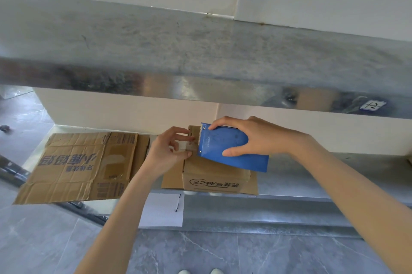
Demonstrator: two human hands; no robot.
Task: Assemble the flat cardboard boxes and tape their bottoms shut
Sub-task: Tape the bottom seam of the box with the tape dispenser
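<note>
A small brown cardboard box (pixel 211 181) stands on the lower metal shelf (pixel 312 175), its closed flaps facing up. My right hand (pixel 252 137) grips a blue tape dispenser (pixel 231 151) held over the box top, its toothed edge pointing left. My left hand (pixel 169 151) pinches the free end of the clear tape (pixel 189 145) just left of the dispenser, at the box's far left edge. A large flattened cardboard box (pixel 75 166) lies on the shelf to the left, hanging over the shelf's front edge.
An upper metal shelf (pixel 200 55) juts out above the work area, with a small label (pixel 372 104) on its front lip. A white sheet of paper (pixel 161 209) hangs on the lower shelf's front. Grey tiled floor (pixel 211 251) lies below.
</note>
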